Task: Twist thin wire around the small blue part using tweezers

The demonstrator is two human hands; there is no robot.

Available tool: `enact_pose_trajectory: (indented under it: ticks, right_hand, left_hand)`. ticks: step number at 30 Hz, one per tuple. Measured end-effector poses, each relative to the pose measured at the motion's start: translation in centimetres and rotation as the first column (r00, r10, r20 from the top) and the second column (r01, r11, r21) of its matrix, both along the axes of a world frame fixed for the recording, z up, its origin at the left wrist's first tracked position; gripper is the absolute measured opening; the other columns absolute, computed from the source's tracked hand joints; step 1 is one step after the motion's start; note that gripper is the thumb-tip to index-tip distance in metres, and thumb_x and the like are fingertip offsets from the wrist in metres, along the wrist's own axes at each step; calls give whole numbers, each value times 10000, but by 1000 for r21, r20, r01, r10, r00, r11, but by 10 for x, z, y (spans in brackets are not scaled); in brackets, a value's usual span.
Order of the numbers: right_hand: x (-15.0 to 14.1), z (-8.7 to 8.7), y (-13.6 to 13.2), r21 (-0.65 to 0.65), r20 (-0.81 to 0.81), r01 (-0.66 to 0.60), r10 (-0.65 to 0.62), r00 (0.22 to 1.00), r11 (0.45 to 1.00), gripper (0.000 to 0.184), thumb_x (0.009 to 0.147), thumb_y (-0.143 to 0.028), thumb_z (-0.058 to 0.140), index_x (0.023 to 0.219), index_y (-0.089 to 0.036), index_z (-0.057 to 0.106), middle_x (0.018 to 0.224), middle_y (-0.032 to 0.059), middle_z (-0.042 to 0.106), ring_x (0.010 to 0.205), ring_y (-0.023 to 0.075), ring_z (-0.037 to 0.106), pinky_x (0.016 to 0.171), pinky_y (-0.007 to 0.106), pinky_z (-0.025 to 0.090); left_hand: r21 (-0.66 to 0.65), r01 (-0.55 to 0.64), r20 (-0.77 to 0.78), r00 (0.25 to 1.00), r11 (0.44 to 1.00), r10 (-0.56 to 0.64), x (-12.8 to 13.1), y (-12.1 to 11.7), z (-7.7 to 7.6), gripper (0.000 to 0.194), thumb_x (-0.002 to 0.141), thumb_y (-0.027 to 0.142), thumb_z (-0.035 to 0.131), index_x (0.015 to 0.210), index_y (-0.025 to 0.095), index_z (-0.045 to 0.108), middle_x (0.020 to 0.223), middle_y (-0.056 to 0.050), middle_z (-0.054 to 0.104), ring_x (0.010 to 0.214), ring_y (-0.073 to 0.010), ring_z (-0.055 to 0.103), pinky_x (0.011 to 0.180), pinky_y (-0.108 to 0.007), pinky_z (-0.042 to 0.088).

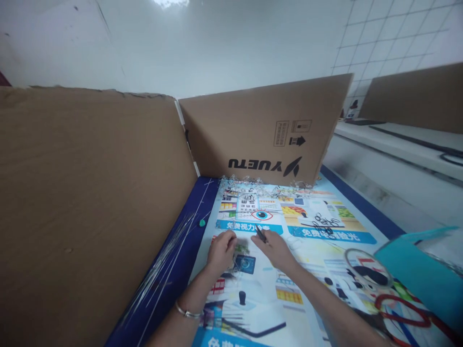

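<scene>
Near the middle of the printed table cover, my left hand (221, 248) is closed in a pinch. What its fingers hold, if anything, is too small to make out; thin clear or wiry bits (237, 267) lie just below it. My right hand (275, 248) grips a small dark pointed tool (260, 234) that sticks out past the thumb toward the upper left. The exact kind of tool cannot be seen. A small gap separates the two hands. Beneath them spreads the colourful printed sheet (258, 294) with Chinese lettering and an eye picture.
Cardboard walls stand left (90, 202) and behind (249, 130). Clear tangled pieces (249, 184) line the back. Thin wires (159, 265) and a green round piece (202, 222) lie left. Rightward are black rings (323, 224), a teal box (423, 274) and a red-handled tool (401, 318).
</scene>
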State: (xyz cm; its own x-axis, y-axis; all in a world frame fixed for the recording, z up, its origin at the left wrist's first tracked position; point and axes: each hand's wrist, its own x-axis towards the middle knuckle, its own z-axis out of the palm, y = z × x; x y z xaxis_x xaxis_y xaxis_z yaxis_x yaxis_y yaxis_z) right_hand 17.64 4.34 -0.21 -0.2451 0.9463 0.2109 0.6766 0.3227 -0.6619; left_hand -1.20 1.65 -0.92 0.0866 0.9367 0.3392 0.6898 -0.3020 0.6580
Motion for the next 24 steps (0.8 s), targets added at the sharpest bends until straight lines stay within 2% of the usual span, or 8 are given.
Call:
enact_pose_trajectory:
  ticks: [3,6,9,12,14,16,20,24]
  right_hand:
    - [8,-8,-5,-1,-124,83,-82,989,997,344,673,-540,544,702,-197,544,680,3,578,631,162,508,581,254,367]
    - [17,-14,-9,-64,-285,104,-118,951,993,358,714,-538,505,741,-190,582,705,3,613,651,167,543,599,254,401]
    - [21,-16,-10,-108,-323,127,-155,934,986,397,749,-540,468,825,-184,628,780,21,664,726,196,591,647,269,429]
    - [20,-16,-9,-11,-217,50,-52,975,999,387,768,-528,469,871,-196,639,858,32,675,787,195,604,712,274,439]
    - [17,-13,-8,105,-84,-55,64,994,993,371,787,-518,459,866,-205,642,889,38,672,833,187,598,759,272,429]
    - [13,-7,-8,158,66,-128,119,991,979,379,809,-522,429,864,-213,643,873,38,674,825,179,601,744,267,428]
    - [4,18,-10,154,266,-178,132,955,972,420,858,-527,316,915,-245,621,820,16,676,719,149,611,603,228,403]
    - [-7,38,-15,183,480,-254,139,866,950,425,830,-558,349,853,-237,628,735,23,661,696,158,604,545,222,342]
  left_hand:
    - [-17,4,22,1000,1000,-3,-3,2,-3,136,811,207,402,707,187,488,680,17,531,678,-121,496,606,-197,353]
    - [-32,-2,45,999,999,3,-5,3,-4,144,813,215,400,712,185,497,675,15,526,672,-123,496,601,-199,356]
    - [-38,6,81,997,999,-3,-6,2,-4,131,801,215,416,711,182,504,673,15,522,664,-123,493,600,-199,359]
    - [-58,0,146,989,998,9,-6,1,-4,132,791,222,432,686,179,500,650,20,511,649,-122,488,601,-198,362]
    - [-71,-8,184,983,997,22,-5,1,-4,143,791,232,436,674,177,498,638,23,507,642,-121,485,607,-199,365]
    - [-77,-6,200,980,997,21,-5,1,-5,143,791,238,441,678,177,503,635,25,507,641,-120,484,610,-199,366]
    - [-62,3,176,984,998,8,-6,1,-7,141,798,238,440,705,177,525,648,23,527,640,-120,483,610,-203,365]
    - [-29,10,157,988,1000,-6,-5,2,-6,121,786,202,446,720,176,544,660,25,547,663,-125,493,657,-218,372]
